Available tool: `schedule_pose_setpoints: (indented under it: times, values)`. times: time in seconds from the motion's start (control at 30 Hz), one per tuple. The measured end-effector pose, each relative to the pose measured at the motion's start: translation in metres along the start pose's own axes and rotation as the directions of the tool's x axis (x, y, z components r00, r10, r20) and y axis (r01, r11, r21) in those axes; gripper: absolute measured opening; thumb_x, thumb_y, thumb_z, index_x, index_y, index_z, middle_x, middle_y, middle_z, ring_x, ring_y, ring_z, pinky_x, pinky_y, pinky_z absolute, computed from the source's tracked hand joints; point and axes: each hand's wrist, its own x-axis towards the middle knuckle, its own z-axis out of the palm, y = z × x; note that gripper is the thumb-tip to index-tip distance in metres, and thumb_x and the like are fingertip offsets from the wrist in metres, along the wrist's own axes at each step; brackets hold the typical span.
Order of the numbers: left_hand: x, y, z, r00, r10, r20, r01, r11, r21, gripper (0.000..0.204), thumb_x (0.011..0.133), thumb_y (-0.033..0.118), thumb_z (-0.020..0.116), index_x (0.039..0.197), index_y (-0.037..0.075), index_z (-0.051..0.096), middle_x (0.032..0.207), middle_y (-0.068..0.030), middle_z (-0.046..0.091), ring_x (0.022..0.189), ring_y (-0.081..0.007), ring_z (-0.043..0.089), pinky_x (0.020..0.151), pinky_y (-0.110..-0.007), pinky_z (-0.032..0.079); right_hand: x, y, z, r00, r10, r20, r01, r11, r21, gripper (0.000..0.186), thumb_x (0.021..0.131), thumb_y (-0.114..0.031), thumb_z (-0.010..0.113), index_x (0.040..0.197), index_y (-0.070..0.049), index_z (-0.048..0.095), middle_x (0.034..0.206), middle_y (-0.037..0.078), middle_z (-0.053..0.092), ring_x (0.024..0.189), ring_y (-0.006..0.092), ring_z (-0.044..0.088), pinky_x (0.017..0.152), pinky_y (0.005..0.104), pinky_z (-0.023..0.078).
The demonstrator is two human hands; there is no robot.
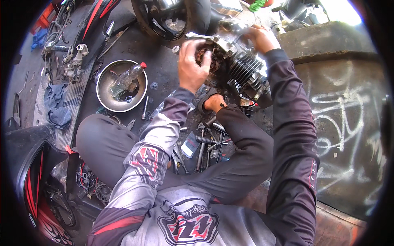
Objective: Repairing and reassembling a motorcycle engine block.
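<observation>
A small motorcycle engine (236,61) with black cooling fins stands on the floor in front of me. My left hand (193,67) is curled against its left side, with fingers and thumb around the edge of a round opening. Copper-coloured windings (212,59) show inside that opening, partly covered by the fingers. At the engine's far right, my right hand (262,39) grips the upper casing with bent fingers; its fingertips are partly hidden. A loose cable (238,88) hangs by the finned cylinder, close to my foot.
A metal bowl (99,88) at the left holds a clear bottle (125,80) with a red cap. Several hand tools (201,151) lie between my legs. A wheel (141,16) stands beyond the engine, a painted metal panel (349,123) at the right, and a blue rag (57,108) at the left.
</observation>
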Motion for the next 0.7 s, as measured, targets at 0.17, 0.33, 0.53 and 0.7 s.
schedule_pose_setpoints:
  times: [0.17,0.33,0.53,0.7]
  values:
    - [0.03,0.016,0.01,0.819,0.499,0.285,-0.574,0.722,0.387,0.052,0.077,0.013,0.078,0.128,0.017,0.067,0.13,-0.0084,0.062,0.124,-0.0308,0.055,0.107,-0.046,0.042,-0.006,0.002,0.016,0.997,0.049,-0.065,-0.054,0.996,-0.071,0.019,0.093,-0.025,0.07,0.11,-0.022,0.079,0.111,0.009,0.067,0.112,0.0312,0.062,0.098,0.0418,0.051]
    - [0.049,0.005,0.013,0.785,0.495,0.373,-0.617,0.68,0.396,0.046,0.075,0.011,0.073,0.121,0.015,0.069,0.122,-0.0079,0.066,0.115,-0.0302,0.062,0.102,-0.044,0.046,-0.023,-0.061,0.002,0.865,0.436,-0.247,-0.354,0.88,0.317,0.02,0.09,-0.023,0.071,0.107,-0.017,0.08,0.106,0.015,0.072,0.101,0.0348,0.07,0.091,0.0435,0.056]
    - [0.064,0.004,0.011,0.733,0.466,0.495,-0.652,0.688,0.318,0.045,0.076,0.004,0.064,0.12,0.011,0.068,0.125,-0.0136,0.064,0.117,-0.0377,0.062,0.104,-0.045,0.049,-0.066,-0.141,0.029,0.778,0.552,-0.302,-0.35,0.779,0.521,0.038,0.081,-0.006,0.065,0.118,-0.005,0.071,0.109,0.022,0.072,0.102,0.0382,0.07,0.093,0.0429,0.056]
    - [0.036,0.0,0.001,0.831,0.511,0.22,-0.552,0.704,0.447,0.065,0.073,0.01,0.084,0.132,0.006,0.056,0.127,-0.0167,0.056,0.127,-0.0343,0.05,0.11,-0.043,0.04,-0.089,-0.174,0.021,0.614,0.519,-0.594,-0.201,0.831,0.519,0.038,0.083,0.005,0.059,0.12,0.001,0.066,0.107,0.021,0.066,0.098,0.0404,0.068,0.088,0.0429,0.056]
